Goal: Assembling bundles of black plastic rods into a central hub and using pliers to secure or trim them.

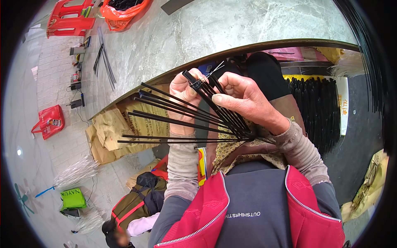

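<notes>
Centre frame, left hand (pixel 182 93) grips and right hand (pixel 247 96) pinches the rods (pixel 226 116), which could splay if the wire (pixel 197 83) slips.

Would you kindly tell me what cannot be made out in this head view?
In the head view:
Left hand: some fingers hidden behind the black rods and the hand itself.
Right hand: some fingers hidden behind the hand itself.
Thin wire: too fine to trace around the black rods.
Orange bag: its far part cut off by the top edge.
Black strands at right: upper ends lost past the dark rim.
</notes>
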{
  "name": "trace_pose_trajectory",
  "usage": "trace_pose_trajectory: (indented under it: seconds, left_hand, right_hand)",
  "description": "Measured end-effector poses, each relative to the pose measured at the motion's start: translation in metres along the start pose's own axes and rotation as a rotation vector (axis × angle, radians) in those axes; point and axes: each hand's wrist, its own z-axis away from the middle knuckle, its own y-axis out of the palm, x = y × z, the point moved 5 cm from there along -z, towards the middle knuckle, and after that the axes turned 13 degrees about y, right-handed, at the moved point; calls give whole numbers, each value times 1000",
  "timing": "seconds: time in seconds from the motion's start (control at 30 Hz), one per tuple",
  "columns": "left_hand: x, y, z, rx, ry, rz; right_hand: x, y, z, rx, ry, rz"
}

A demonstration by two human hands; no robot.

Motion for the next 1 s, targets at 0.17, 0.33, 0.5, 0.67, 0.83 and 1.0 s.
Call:
trace_pose_trajectory:
  seconds: [0.17,0.33,0.5,0.67,0.83,1.0]
  left_hand:
    - [2,0,0,-3,-1,31]
    - [1,7,-2,28,27,41]
    - [3,5,-2,67,21,144]
    - [3,6,-4,70,36,114]
    - [6,4,-6,59,36,129]
    - [7,12,-7,68,31,104]
  right_hand:
    - [3,3,3,-32,28,-1]
    - [5,5,4,-17,18,26]
    - [3,1,2,29,20,-28]
    - [1,0,-1,73,44,-82]
    - [-3,-1,-3,96,85,-144]
    - [-2,-5,-3,88,117,-109]
